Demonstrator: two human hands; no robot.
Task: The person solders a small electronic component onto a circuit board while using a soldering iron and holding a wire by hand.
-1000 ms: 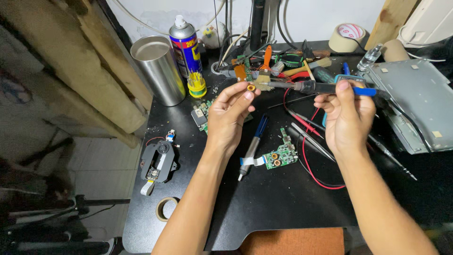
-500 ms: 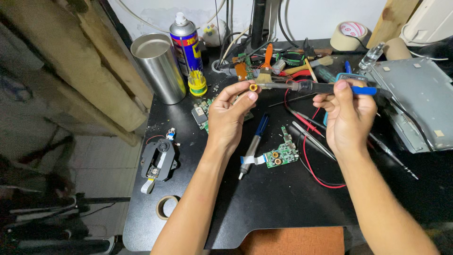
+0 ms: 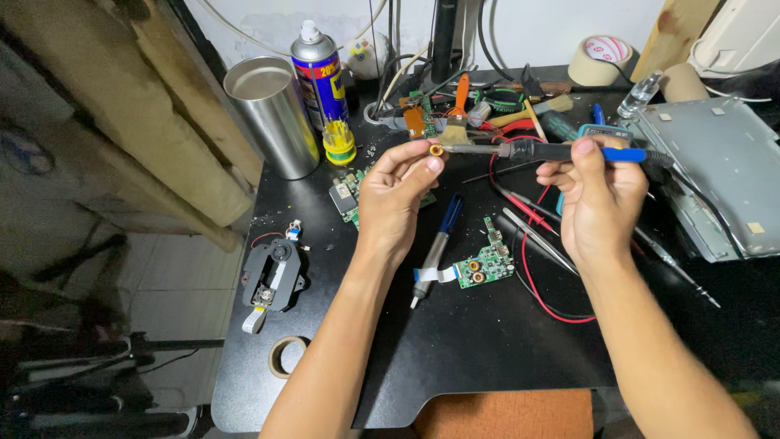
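Two hands raised: your left hand [image 3: 398,195] pinches a small yellow ring [image 3: 436,150]; your right hand [image 3: 597,195] grips a soldering iron [image 3: 536,150], lying level, tip pointing left at the ring

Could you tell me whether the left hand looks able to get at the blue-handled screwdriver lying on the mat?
Probably yes: the screwdriver lies uncovered just below the left hand, but its fingers are pinching a small yellow part.

I count two tape rolls, one [image 3: 600,60] at one o'clock, one [image 3: 285,356] at seven; one spray can [image 3: 319,77]; one steel cup [image 3: 274,116]; two green boards [image 3: 484,266] [image 3: 348,193].
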